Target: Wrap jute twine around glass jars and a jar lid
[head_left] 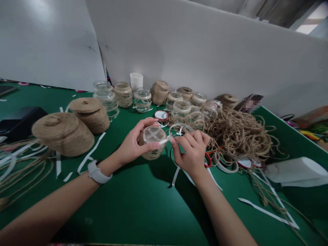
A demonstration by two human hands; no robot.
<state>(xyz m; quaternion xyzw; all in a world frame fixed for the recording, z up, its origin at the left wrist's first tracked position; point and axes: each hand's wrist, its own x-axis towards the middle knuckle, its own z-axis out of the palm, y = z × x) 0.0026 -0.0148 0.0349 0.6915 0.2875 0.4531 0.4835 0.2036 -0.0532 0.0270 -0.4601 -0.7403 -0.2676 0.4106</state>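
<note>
1. Gripping the clear, round glass jar (pixel 151 140) marked with a white tape cross, your left hand (pixel 133 140) has its fingers clamped around its sides, over the middle of the green bench (pixel 146 212).
2. Your right hand (pixel 191 148) has its fingers pinched on a whitish ring-shaped tape roll (pixel 176 124), just right of the jar.
3. Tangled brown twine (pixel 241 135) lies heaped right; twine-wrapped lidded pots (pixel 64 135) stand left.

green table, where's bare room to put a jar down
The widest bare patch of green table lies between the forearms, nearer than the held jar. A narrower one separates the left hand from the lidded twine-wrapped containers. Crowded: behind, glass jars; right, twine heap.
</note>
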